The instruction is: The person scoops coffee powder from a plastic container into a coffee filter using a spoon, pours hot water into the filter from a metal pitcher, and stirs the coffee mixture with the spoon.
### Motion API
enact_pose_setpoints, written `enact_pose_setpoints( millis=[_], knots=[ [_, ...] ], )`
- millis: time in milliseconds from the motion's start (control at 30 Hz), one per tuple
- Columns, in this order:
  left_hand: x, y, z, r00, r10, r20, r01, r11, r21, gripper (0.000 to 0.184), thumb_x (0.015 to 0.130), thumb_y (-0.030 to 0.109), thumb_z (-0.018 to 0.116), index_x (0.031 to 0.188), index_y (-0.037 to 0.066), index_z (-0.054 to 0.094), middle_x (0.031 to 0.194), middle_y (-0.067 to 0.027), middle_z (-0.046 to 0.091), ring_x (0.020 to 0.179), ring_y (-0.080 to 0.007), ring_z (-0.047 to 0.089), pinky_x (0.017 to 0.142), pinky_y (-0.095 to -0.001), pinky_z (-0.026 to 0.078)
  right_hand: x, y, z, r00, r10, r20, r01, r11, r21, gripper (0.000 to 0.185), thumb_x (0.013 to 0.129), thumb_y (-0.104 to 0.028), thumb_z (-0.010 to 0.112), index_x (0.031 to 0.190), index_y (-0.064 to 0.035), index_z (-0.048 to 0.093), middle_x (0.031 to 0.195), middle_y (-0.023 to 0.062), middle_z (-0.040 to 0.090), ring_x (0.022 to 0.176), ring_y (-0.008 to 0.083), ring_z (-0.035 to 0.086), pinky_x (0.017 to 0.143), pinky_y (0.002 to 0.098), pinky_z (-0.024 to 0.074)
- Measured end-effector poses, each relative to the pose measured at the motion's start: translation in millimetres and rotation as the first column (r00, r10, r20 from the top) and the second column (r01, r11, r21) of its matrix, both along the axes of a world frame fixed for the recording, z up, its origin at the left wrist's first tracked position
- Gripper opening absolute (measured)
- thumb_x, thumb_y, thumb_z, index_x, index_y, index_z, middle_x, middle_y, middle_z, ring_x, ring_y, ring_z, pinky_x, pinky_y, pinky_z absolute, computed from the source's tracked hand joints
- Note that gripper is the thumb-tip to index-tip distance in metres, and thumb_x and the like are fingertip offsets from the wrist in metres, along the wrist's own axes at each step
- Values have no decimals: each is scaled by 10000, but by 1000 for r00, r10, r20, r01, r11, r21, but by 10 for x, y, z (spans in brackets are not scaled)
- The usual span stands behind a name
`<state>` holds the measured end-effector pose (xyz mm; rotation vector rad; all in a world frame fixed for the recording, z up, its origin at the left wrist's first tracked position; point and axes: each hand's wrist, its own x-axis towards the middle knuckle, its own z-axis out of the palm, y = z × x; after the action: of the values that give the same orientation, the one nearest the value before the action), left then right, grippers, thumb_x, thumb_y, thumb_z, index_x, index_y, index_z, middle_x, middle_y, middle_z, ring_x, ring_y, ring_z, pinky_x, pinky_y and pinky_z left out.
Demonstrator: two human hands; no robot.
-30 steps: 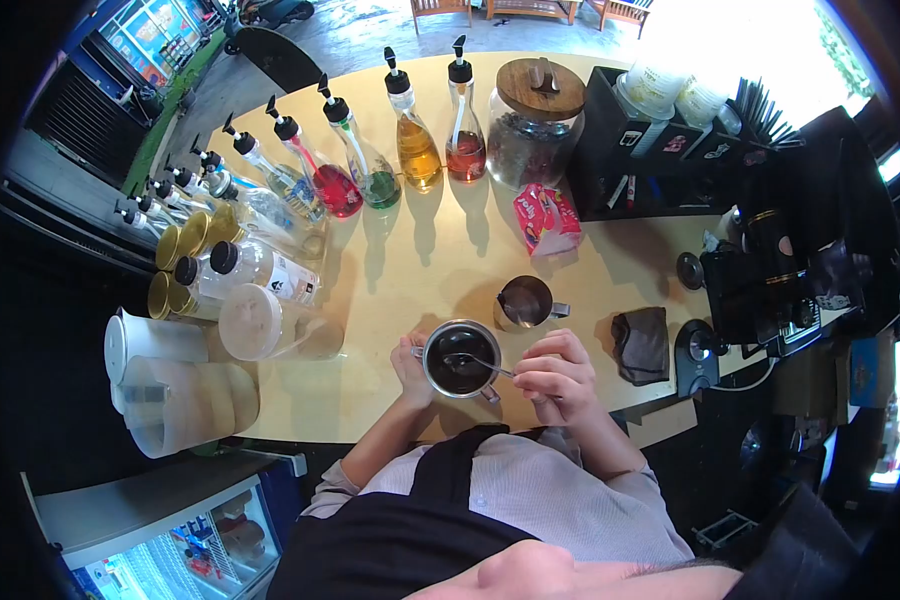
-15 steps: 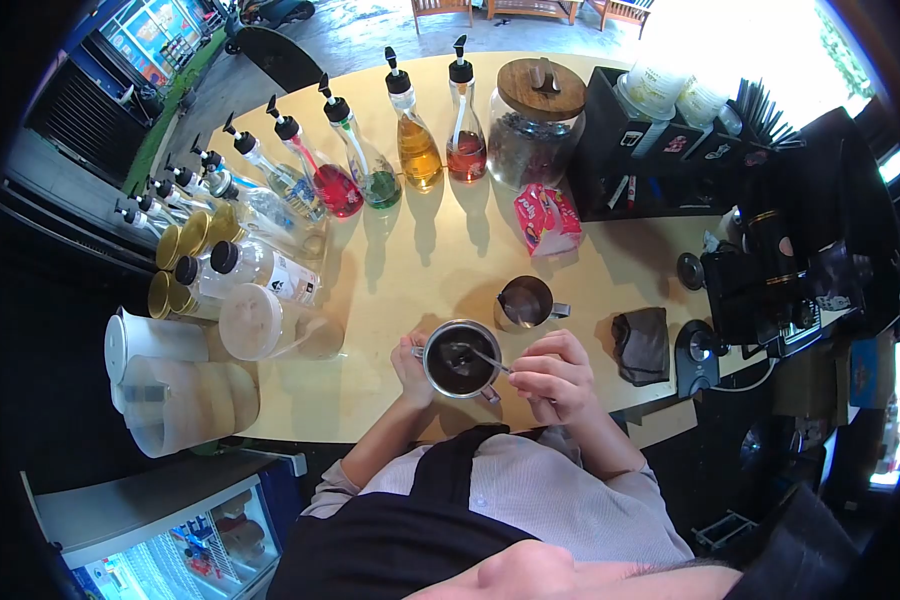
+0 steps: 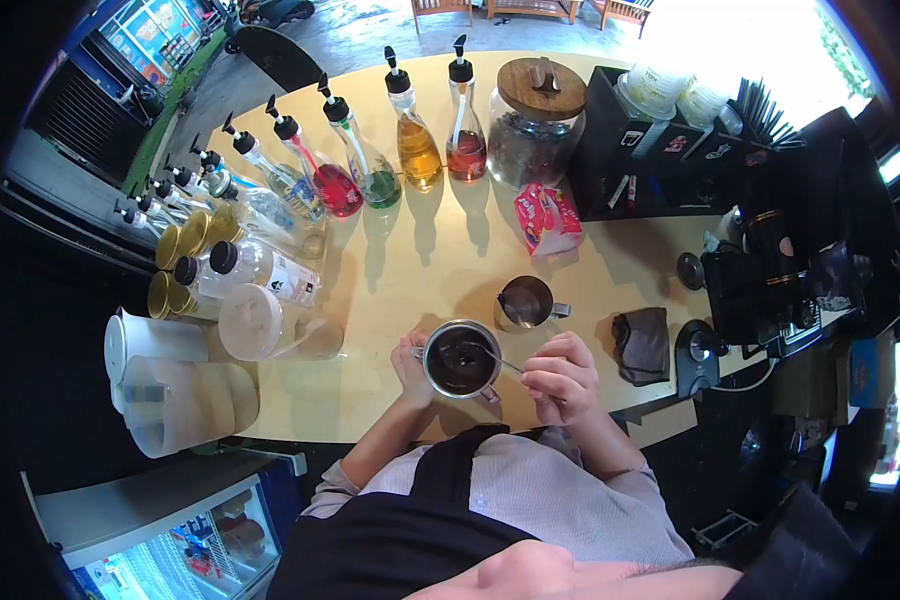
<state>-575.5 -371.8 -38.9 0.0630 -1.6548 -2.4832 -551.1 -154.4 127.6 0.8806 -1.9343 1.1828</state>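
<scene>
A steel pot [image 3: 461, 394] with a handle on each side stands on the table in front of me, holding dark brown liquid. My left hand [image 3: 411, 370] is closed round its left handle. My right hand [image 3: 561, 380] pinches the thin handle of a metal spoon [image 3: 508, 365], whose lower end dips into the dark liquid and is hidden there. Just beyond the pot and to its right is a smaller steel pitcher [image 3: 527, 302], its handle pointing right.
Pump bottles [image 3: 422, 160] of coloured syrup curve along the back and left. Plastic jugs [image 3: 175, 400] stand at the left edge. A lidded glass jar [image 3: 535, 140], a pink tissue pack [image 3: 547, 222], a dark folded cloth [image 3: 641, 346] and a coffee machine [image 3: 770, 265] line the back and right.
My right hand has shifted slightly to the right, taking the spoon's handle with it. The pot and my left hand stay in place.
</scene>
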Motion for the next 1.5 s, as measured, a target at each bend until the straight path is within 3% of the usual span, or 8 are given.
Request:
enact_pose_setpoints(
  millis=[33,267,333,467,533,1167,1233,1500],
  knots=[
    [-8,26,30,999,42,14,-42,999,5,548,1042,389,308,657,64,523,598,10,507,533,-71,430,496,-240,314,-9,-1,15,1000,-16,3,16,999,33,139,764,-139,698,885,-93,647,813,22,669,730,222,580,618,338,441],
    [-16,51,61,998,57,-13,-57,998,41,543,1043,395,316,652,67,502,597,18,487,526,-64,410,492,-236,300,-17,-1,2,1000,13,21,-12,1000,-28,151,768,-144,697,899,-91,643,820,23,668,722,223,575,617,338,442],
    [5,-18,-16,999,-43,-2,43,996,74,442,1045,362,333,695,121,455,708,-33,523,692,-149,543,688,-323,499,-28,-2,12,1000,-5,13,5,1000,13,149,771,-146,696,898,-91,643,820,23,667,722,224,576,618,337,442],
    [-8,-32,-49,998,-62,-25,63,997,33,438,1044,367,338,699,123,455,712,-33,525,702,-147,543,691,-326,500,-50,-31,30,999,42,29,-43,997,62,144,768,-151,697,888,-92,643,813,26,662,724,225,578,626,339,444],
    [-20,52,67,999,33,-22,-33,999,26,555,1040,401,306,641,70,502,589,19,481,528,-66,411,496,-239,297,-33,-17,8,999,37,33,-38,999,28,151,761,-152,698,888,-92,643,815,27,662,729,224,582,632,341,447],
    [-17,17,18,999,48,1,-48,998,-44,573,1032,428,302,623,77,495,584,28,462,528,-64,390,499,-241,280,-49,-27,32,992,94,86,-96,995,9,166,936,-230,603,916,-65,607,804,78,663,761,263,611,640,362,470],
    [-1,-31,-26,1000,-16,-24,16,1000,-1,430,1049,332,321,689,129,438,697,-24,510,673,-139,548,660,-312,502,-50,-6,20,996,65,63,-66,998,13,167,937,-229,603,915,-64,607,803,80,662,757,263,610,641,361,472],
    [2,-47,-121,1000,-17,-18,18,999,44,419,1040,342,334,703,125,458,730,-36,533,700,-148,560,673,-320,511,-54,-31,27,990,103,95,-106,994,29,187,946,-240,595,917,-56,608,800,87,659,747,264,601,639,356,473]
  ],
)
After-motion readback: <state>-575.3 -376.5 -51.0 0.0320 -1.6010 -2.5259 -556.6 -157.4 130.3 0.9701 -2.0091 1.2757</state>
